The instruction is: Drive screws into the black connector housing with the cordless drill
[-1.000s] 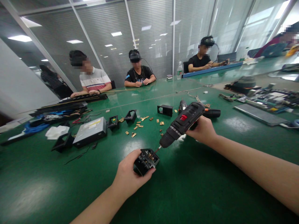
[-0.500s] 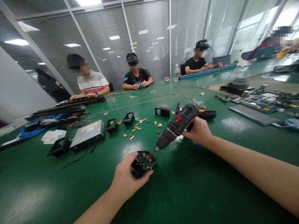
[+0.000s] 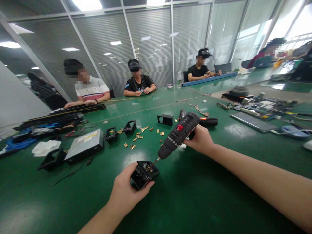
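Note:
My left hand (image 3: pixel 126 187) is closed round a black plastic housing (image 3: pixel 140 180) with brass contacts inside, held low over the green table. In my right hand (image 3: pixel 201 138) is a black cordless drill (image 3: pixel 179 133) with a red switch, gripped by its handle. The drill's thin bit (image 3: pixel 155 161) slants down into the housing beside the contacts. Whether the tip touches a screw is too small to tell. Beyond the housing, several small brass pieces (image 3: pixel 140 137) lie scattered.
Black frames (image 3: pixel 129 127) and a silver disc drive (image 3: pixel 85 146) lie to the left. Behind the drill is an orange-and-black handled tool (image 3: pixel 208 122). A phone (image 3: pixel 253 122) and circuit boards (image 3: pixel 265 105) are at the right. Several people sit across the green table (image 3: pixel 195 201).
The whole view has shifted, so table, hands and tools appear a little further left. The drill bit reaches deeper into the housing. Both hands keep their hold.

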Tool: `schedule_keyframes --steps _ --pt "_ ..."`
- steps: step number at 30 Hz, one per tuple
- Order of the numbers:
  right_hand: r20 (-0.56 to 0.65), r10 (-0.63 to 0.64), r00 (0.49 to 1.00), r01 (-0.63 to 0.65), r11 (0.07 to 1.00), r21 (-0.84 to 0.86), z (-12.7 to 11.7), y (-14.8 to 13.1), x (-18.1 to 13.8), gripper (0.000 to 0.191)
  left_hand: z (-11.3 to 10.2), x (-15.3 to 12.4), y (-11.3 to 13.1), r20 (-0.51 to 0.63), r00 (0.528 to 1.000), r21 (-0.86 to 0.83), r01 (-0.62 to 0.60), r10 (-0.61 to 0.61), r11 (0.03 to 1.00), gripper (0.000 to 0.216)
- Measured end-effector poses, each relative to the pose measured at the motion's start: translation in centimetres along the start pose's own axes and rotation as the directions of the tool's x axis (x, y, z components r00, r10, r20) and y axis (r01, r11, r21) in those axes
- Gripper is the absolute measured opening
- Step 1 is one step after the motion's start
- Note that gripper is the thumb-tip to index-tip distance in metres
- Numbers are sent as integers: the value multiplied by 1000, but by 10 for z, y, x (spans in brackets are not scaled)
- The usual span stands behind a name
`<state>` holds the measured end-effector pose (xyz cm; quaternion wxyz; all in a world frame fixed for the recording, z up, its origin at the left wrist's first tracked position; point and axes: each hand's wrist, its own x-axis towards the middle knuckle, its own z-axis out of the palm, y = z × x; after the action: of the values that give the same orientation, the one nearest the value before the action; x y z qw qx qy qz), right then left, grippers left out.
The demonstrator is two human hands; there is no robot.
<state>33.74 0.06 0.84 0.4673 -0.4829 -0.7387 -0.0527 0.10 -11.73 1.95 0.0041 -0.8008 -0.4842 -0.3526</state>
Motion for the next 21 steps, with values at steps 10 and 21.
schedule_keyframes --steps 10,21 --pt "11 20 1000 -21 1000 19 3 3 -2 31 1 -1 1 54 997 -42 60 -58 997 38" --pt "-9 -14 1000 15 994 108 6 3 -4 33 -2 -1 7 75 995 -92 71 -65 993 37"
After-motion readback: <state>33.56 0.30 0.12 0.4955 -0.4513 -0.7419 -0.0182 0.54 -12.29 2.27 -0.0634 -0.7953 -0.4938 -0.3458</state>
